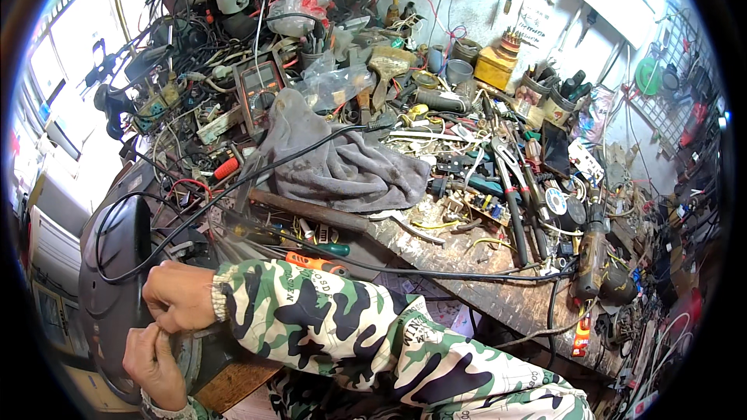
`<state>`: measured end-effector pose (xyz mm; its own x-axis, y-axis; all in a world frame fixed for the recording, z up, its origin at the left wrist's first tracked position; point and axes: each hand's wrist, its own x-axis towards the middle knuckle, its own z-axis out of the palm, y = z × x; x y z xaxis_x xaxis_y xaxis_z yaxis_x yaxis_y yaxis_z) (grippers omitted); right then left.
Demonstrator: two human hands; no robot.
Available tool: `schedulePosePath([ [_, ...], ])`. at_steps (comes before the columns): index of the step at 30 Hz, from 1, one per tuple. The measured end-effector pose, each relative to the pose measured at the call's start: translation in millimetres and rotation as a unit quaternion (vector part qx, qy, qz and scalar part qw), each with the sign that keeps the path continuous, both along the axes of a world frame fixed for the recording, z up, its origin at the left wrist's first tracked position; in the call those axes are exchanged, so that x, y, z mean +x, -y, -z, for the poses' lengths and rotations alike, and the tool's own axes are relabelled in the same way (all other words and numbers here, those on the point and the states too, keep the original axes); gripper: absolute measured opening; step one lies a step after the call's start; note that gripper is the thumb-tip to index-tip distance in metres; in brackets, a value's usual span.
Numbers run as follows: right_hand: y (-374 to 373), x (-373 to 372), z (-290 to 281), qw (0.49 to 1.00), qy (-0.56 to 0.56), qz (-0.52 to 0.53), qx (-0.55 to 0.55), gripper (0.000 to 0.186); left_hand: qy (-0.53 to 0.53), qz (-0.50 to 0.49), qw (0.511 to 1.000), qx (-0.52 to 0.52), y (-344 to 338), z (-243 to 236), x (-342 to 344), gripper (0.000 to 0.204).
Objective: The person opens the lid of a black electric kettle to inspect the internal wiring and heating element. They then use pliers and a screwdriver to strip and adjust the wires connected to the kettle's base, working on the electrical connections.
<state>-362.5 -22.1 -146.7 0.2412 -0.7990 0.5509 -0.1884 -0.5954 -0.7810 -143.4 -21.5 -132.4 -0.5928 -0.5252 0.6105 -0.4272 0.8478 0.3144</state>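
At the lower left, my right hand [180,295] reaches across in a camouflage sleeve [311,315], its fingers curled into a pinch. Just below it, my left hand [154,365] is closed too, thumb and forefinger pressed together. The fingertips of both hands meet, and whatever lies between them is too small to make out. Both hands are beside a large, dark, rounded shell [113,272] with a smooth surface. A black cable [183,225] loops over this shell and runs up across the bench.
A grey cloth [334,159] lies on the cluttered workbench [475,292], with a hammer [307,208] before it. An orange-handled tool [315,263] sits near my right sleeve. Red-handled cutters [513,202], a drill [591,257] and a multimeter [262,82] are farther off.
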Motion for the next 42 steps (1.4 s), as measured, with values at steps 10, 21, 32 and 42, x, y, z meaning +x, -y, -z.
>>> schedulePosePath([
  [10,-52.0,-102.6,-84.0,0.922,-0.264,0.282,0.015,0.021,-0.025,0.009,1.000,-0.011,0.8,-1.7,-3.0,0.013],
  [21,-193.1,-202.2,-49.9,0.798,-0.360,0.450,0.176,0.036,-0.051,0.009,0.998,0.031,-10.1,-7.7,-2.0,0.011],
  [32,-133.3,-184.1,-40.0,0.684,-0.479,0.514,0.195,0.057,-0.048,0.007,0.998,0.048,-6.0,-5.2,-2.7,0.014],
  [42,-47.6,-244.8,-36.2,0.684,-0.497,0.501,0.186,0.070,-0.039,0.012,0.998,0.057,-3.1,-4.3,-3.8,0.016],
])
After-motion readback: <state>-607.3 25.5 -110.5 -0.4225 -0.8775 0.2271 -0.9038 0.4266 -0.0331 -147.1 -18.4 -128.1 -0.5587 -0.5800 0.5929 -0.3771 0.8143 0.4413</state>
